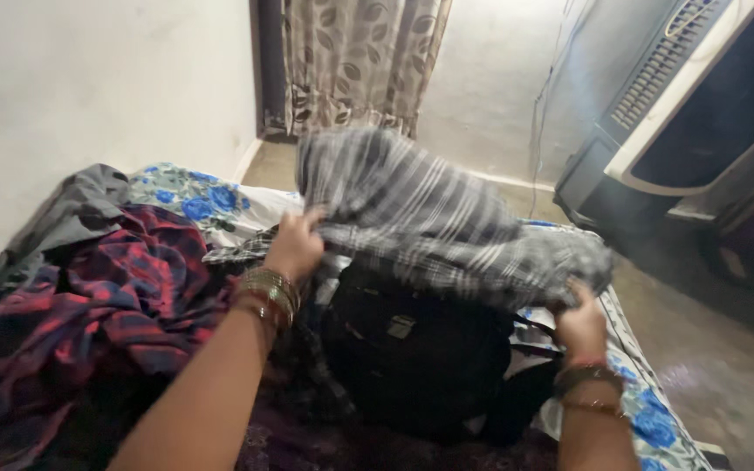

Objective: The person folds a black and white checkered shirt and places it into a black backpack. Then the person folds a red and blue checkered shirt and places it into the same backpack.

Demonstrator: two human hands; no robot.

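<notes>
Head view looks down on both hands gripping a grey-and-white checked cotton garment [429, 218], which is lifted and blurred, spread between them above the bed. Left hand [294, 244], wrist stacked with gold bangles [265, 295], has its fingers [307, 220] curled tight into the cloth's near edge; right hand [579, 323] is clenched on the far lower corner, the cloth draping over its knuckles. So the garment sits in both fists, hanging out and upward from the fingers, away from the person.

By my reckoning the handling is midway: the cloth is raised and opened out but not folded or laid down anywhere. Beneath it rests a black fabric backpack [412, 358]. Off to the left lies a rumpled red-and-navy checked cloth [106, 296], all on a blue-flowered bedsheet [194, 196]. A patterned curtain [359, 57] hangs beyond.
</notes>
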